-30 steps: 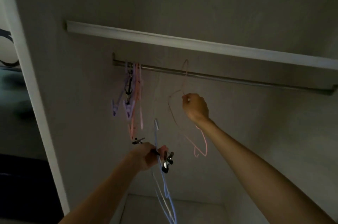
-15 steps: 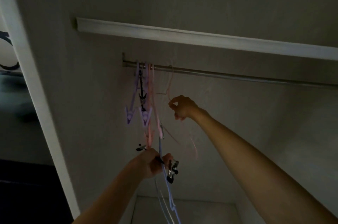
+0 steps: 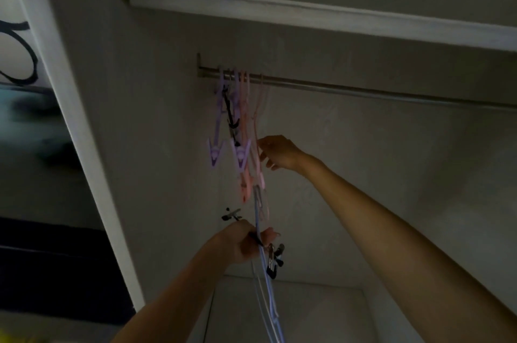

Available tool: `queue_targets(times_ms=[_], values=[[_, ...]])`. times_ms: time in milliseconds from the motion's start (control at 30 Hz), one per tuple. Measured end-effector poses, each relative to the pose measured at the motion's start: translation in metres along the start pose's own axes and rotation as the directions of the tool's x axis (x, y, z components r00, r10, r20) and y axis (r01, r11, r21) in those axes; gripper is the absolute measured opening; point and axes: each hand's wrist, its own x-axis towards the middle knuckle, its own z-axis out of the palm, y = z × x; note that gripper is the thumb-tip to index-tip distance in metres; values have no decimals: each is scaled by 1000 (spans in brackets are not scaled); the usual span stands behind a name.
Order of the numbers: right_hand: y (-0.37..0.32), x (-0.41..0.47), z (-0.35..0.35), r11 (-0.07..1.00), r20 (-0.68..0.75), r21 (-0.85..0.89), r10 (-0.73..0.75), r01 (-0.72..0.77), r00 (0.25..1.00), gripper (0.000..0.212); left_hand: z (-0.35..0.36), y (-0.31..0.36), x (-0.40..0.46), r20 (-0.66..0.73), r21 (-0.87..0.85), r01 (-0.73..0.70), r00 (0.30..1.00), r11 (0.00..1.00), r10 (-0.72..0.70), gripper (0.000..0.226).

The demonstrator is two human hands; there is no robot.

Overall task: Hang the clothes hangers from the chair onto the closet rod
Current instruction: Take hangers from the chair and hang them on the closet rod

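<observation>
The metal closet rod (image 3: 363, 89) runs across the dim closet. At its left end hang purple clip hangers (image 3: 216, 130), a pink clip hanger (image 3: 244, 147) and a thin pink wire hanger (image 3: 261, 107). My right hand (image 3: 279, 152) is raised just right of the pink wire hanger, fingers apart and at its wire, holding nothing. Lower down, my left hand (image 3: 243, 242) is shut on a bunch of hangers (image 3: 265, 281): blue and white ones that trail downward, plus a black one with metal clips.
A white shelf edge (image 3: 307, 16) runs above the rod. The closet's white door frame (image 3: 75, 130) stands at the left. The rod to the right of the hung hangers is bare. The closet floor (image 3: 293, 312) lies below.
My right hand slid the pink wire hanger left along the rod to the other hangers and let go of it. The left hand kept its bunch of hangers.
</observation>
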Motion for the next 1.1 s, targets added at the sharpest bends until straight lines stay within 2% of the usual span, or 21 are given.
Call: queue_targets(times_ms=[100,200,267,367,467,600,700,800,900,1000,1100], values=[[34,-9,3,998,-111,-60,-19,13,994,41,-1,-15,-1,-8,51,9,1000,999,-8,45],[65,-26,4,994,-97,-10,111,-113,989,42,-1,-29,-8,-11,67,11,1000,998,-10,44],[84,-45,4,962,56,2,273,-273,960,38,4,-42,-13,-12,48,5,1000,999,-5,42],[106,-80,6,889,360,-167,458,-427,812,28,11,-58,-17,4,-38,6,1000,999,-6,32],[127,-115,12,878,578,-221,468,-424,669,29,25,-81,-20,22,-107,7,1000,994,-5,27],[147,-148,17,889,684,-206,430,-409,589,28,53,-108,-23,17,-173,-26,999,985,29,24],[150,-159,13,893,637,-296,449,-338,627,16,70,-118,-24,-6,-220,-31,1000,975,31,23],[152,-159,6,853,561,-427,510,-300,651,6,80,-124,-27,-13,-225,-15,1000,974,12,26],[149,-160,1,818,454,-514,513,-256,729,25,81,-127,-26,-54,-190,-24,998,981,14,35],[148,-164,-11,893,320,-431,287,-131,903,25,78,-125,-21,-76,-134,-10,997,991,0,25],[155,-166,-24,917,202,-399,65,22,977,17,75,-125,-17,-1,-67,18,1000,998,-18,29]])
